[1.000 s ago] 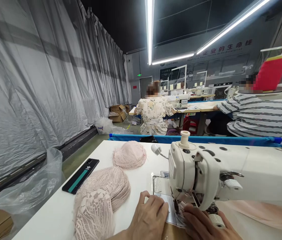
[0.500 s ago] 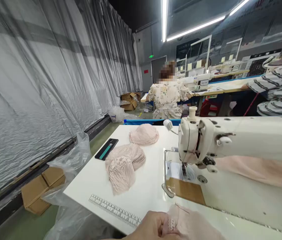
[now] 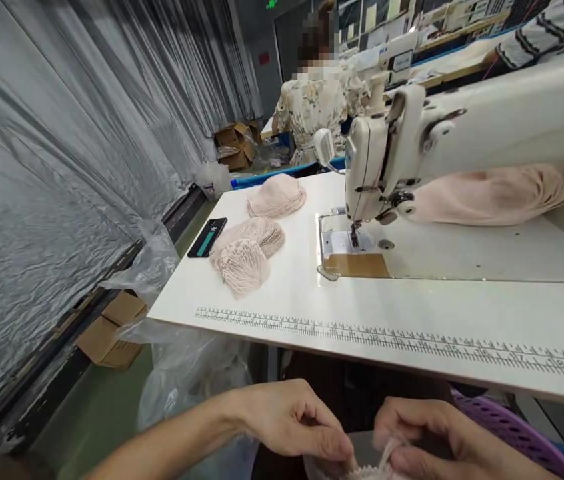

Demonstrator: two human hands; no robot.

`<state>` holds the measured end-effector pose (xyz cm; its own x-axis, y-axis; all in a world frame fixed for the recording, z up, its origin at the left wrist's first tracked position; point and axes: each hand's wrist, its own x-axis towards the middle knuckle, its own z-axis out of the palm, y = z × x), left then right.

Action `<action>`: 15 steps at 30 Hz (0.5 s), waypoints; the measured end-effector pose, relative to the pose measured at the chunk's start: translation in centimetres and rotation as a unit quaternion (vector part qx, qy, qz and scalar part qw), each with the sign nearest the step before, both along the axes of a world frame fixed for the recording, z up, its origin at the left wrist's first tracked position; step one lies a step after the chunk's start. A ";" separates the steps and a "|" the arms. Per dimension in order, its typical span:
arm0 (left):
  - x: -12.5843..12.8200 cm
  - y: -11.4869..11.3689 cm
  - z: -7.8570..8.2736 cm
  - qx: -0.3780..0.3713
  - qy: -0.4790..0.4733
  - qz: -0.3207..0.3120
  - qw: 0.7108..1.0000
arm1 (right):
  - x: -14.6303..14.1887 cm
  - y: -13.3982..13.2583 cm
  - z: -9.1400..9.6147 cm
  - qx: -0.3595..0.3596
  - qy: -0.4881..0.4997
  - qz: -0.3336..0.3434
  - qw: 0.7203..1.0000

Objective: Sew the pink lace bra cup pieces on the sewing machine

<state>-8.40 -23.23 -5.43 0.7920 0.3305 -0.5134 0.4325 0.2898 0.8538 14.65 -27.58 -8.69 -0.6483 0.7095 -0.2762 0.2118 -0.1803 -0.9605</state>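
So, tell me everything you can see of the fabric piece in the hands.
The fabric piece is pale pink and looks thin, with a textured, lace-like edge. The left hand and right hand pinch it near that edge, on the near side of the table. The hands and picture's bottom hide the rest.

From my remote feed I log the left hand (image 3: 289,421) bare, its forearm (image 3: 172,437) bare too. Right hand (image 3: 465,437) also bare, fingers slim; lower clothing too dark for me to make out.
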 end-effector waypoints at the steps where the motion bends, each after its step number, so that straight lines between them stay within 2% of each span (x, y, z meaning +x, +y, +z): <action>1: -0.2 -0.1 -0.6 -0.017 0.001 0.013 1.000 | -0.2 -0.1 -0.1 -0.021 0.016 -0.012 1.000; 7: -0.4 -0.9 -3.0 -0.113 0.011 0.047 0.992 | -0.5 -0.6 -1.0 -0.135 0.074 -0.026 0.988; 11: -0.3 -0.9 -3.9 -0.117 0.005 0.049 0.992 | -0.2 -0.7 -1.9 -0.180 0.080 -0.028 0.980; 15: -0.5 -0.5 -4.6 -0.139 -0.010 0.039 0.990 | -0.9 -0.5 -2.4 -0.212 0.126 0.015 0.969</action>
<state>-8.86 -23.76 -10.01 0.7801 0.2403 -0.5777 0.3834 0.5461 0.7448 13.76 -28.08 -11.14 -0.7519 0.5459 -0.3696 -0.0076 -0.5678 -0.8231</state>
